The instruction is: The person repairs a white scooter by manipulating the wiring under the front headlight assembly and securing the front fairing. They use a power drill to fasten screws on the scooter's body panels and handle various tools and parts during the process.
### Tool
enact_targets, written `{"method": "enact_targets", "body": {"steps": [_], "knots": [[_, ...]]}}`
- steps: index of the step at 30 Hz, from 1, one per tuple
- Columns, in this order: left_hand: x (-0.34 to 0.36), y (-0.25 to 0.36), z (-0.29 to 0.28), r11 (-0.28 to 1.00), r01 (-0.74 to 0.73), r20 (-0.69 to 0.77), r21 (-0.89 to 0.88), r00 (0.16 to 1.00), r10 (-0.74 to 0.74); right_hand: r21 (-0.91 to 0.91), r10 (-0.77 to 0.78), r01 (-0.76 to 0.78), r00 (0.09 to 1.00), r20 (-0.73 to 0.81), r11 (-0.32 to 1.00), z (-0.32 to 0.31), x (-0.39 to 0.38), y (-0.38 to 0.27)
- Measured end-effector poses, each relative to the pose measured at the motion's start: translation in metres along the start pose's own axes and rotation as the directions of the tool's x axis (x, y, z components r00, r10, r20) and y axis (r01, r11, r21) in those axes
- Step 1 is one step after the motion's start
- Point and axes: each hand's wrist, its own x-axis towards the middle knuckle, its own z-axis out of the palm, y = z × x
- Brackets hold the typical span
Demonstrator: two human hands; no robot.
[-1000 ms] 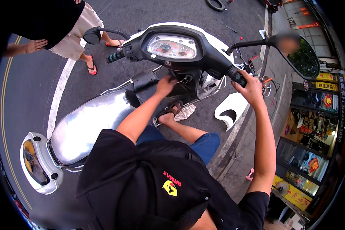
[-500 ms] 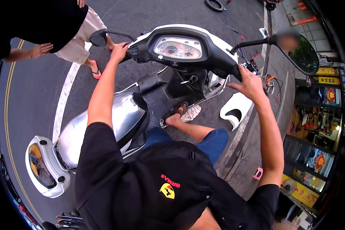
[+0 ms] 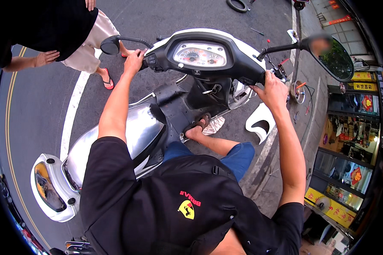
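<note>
Scooter (image 3: 170, 100) stands near a basin (image 3: 299, 97) holding something orange (image 3: 301, 85).

upper centre: left handgrip (image 3: 144, 64) mostly hidden under left hand (image 3: 133, 62); right handgrip (image 3: 262, 79) likewise under right hand (image 3: 273, 90); gauge panel (image 3: 200, 55) finer markings too small to read | upper right: reflection in mirror (image 3: 338, 63) partly blurred | upper left: bystander (image 3: 51, 36) cut off by frame edge | top edge: tyre (image 3: 239, 10) clipped

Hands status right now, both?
Left hand: closed around the left handlebar grip.
Right hand: on the right handlebar end; fingers mostly hidden, so can't tell how closed.
</note>
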Motion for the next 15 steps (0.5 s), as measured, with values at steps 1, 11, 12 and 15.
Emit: {"method": "enact_targets", "body": {"steps": [1,11,12,15], "knots": [[-0.001,-0.004,-0.003,1.0,0.006,-0.023,0.004,1.0,-0.006,-0.005,-0.022,0.022,0.998,-0.055,1.0,0.003,0.0,-0.001],[-0.008,0.04,-0.022,0.983,0.167,0.011,-0.074,0.986,-0.166,-0.033,-0.044,0.036,0.962,-0.27,0.999,0.015,-0.016,-0.001],[-0.008,0.042,-0.022,0.981,0.174,-0.006,-0.09,0.985,-0.175,-0.025,-0.038,0.032,0.964,-0.265,0.999,0.015,-0.017,-0.002],[-0.008,0.041,-0.022,0.98,0.185,0.012,-0.079,0.983,-0.185,-0.022,-0.029,0.024,0.965,-0.261,0.999,0.015,-0.018,-0.002]]}}
